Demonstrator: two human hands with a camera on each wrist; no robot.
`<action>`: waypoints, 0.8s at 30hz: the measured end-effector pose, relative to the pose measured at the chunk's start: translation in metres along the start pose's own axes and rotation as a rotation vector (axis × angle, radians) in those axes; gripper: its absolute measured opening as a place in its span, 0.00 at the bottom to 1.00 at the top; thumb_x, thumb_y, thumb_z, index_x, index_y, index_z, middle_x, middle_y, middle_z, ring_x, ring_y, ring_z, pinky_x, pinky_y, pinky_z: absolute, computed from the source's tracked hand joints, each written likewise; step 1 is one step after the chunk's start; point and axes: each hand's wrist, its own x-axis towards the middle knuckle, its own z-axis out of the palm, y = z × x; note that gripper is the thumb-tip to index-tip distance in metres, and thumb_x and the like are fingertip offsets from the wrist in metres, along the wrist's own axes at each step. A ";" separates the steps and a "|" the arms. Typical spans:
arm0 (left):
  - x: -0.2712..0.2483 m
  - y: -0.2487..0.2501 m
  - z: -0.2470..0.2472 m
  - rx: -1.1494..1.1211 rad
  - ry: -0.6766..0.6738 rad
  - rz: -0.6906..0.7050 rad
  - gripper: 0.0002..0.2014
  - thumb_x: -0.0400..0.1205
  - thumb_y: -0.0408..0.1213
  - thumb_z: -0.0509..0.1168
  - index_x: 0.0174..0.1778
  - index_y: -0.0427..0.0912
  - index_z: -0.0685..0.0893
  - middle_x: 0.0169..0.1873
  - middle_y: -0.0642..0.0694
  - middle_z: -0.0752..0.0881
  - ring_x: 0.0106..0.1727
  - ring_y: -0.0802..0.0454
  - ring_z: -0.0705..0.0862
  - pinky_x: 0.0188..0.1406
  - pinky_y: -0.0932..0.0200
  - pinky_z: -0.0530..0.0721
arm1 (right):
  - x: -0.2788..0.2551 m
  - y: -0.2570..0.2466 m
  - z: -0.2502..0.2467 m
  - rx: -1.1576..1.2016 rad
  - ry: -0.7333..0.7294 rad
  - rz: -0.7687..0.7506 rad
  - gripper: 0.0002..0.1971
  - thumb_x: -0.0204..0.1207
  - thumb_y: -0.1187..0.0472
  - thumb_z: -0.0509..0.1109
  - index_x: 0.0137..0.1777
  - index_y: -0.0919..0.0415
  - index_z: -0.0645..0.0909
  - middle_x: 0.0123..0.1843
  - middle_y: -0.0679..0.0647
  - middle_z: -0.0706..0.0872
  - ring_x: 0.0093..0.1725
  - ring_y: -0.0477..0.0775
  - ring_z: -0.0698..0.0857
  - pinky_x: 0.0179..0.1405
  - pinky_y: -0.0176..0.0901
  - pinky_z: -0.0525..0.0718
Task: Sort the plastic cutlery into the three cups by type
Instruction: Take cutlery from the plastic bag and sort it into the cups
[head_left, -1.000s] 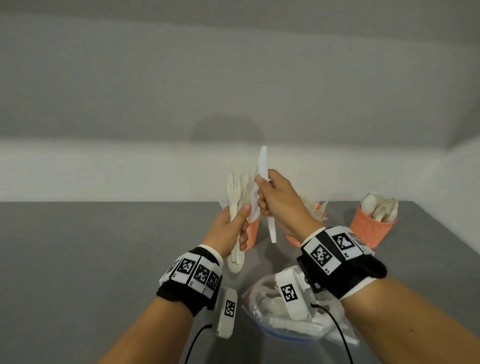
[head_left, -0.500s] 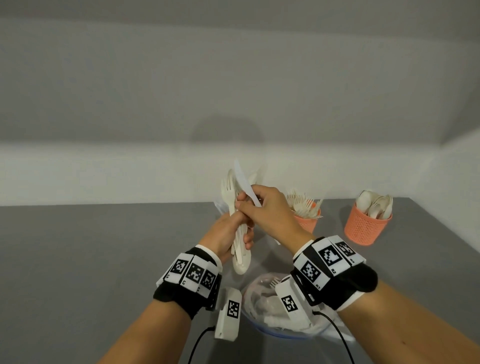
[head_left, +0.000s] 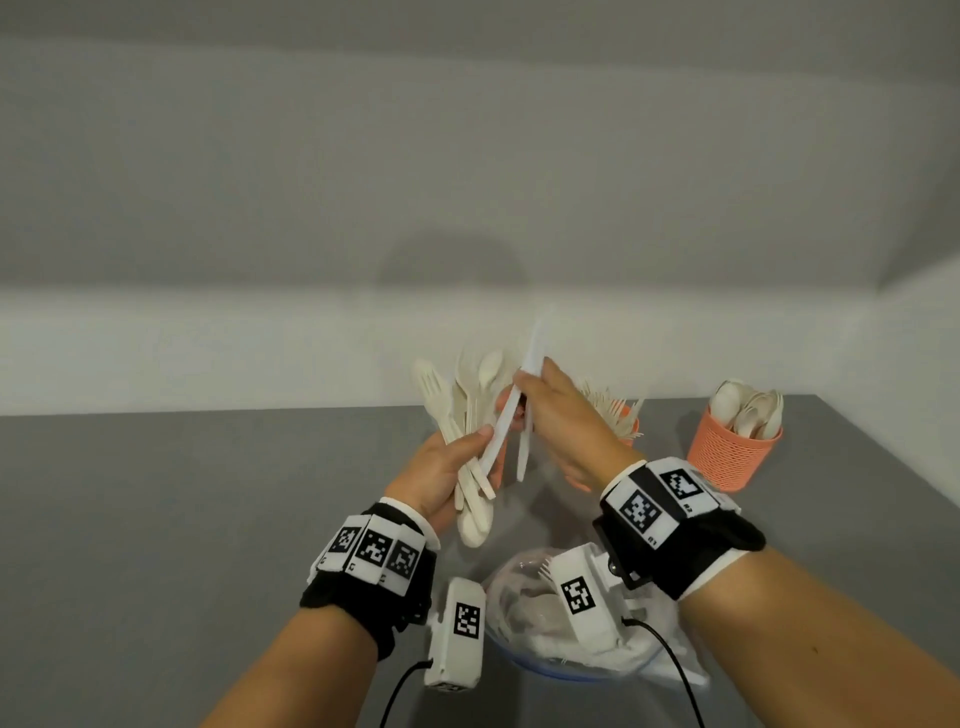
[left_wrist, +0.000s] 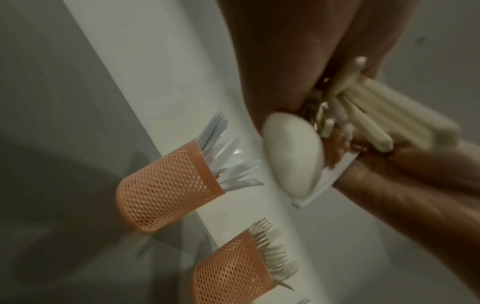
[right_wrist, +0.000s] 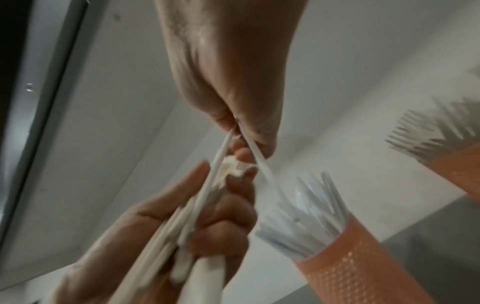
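My left hand (head_left: 467, 452) grips a bundle of cream forks and spoons (head_left: 462, 410), raised above the grey table. One spoon bowl (left_wrist: 293, 156) points down out of the fist. My right hand (head_left: 527, 382) pinches two white knives (head_left: 519, 447). One knife slants down across my left thumb and the other hangs free beside it. Three orange mesh cups stand behind. The knife cup (left_wrist: 166, 189) is mostly hidden behind my hands in the head view. The fork cup (head_left: 626, 423) is right of my hands, and the spoon cup (head_left: 727, 457) is at the far right.
A clear bowl (head_left: 524, 660) lined with a crumpled plastic bag holds more white cutlery, close below my wrists. The grey table (head_left: 208, 519) ends at a white wall ledge just behind the cups. The table's right edge runs past the spoon cup.
My right hand, holding one knife upright, dipped to the bundle in my left hand and now lifts away pinching two knives. The left hand kept its grip on the bundle.
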 end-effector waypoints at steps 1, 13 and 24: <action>0.001 0.001 -0.002 -0.007 0.020 0.001 0.05 0.81 0.31 0.61 0.46 0.35 0.82 0.25 0.45 0.78 0.21 0.55 0.77 0.21 0.63 0.77 | 0.004 0.000 -0.005 0.044 0.040 -0.022 0.06 0.86 0.63 0.51 0.54 0.62 0.69 0.37 0.54 0.78 0.36 0.49 0.78 0.39 0.38 0.80; 0.007 0.011 -0.043 0.021 0.211 0.140 0.20 0.84 0.32 0.58 0.27 0.45 0.86 0.22 0.46 0.78 0.18 0.54 0.75 0.19 0.64 0.77 | 0.052 0.030 0.009 0.112 0.194 -0.195 0.08 0.85 0.66 0.52 0.56 0.61 0.73 0.48 0.58 0.83 0.47 0.38 0.82 0.55 0.24 0.77; 0.013 0.011 -0.049 0.024 0.221 0.112 0.13 0.84 0.38 0.58 0.38 0.42 0.85 0.25 0.46 0.79 0.19 0.55 0.75 0.21 0.62 0.77 | 0.076 0.090 0.045 -0.170 0.104 -0.027 0.11 0.84 0.61 0.55 0.64 0.60 0.72 0.59 0.57 0.83 0.60 0.57 0.82 0.63 0.53 0.80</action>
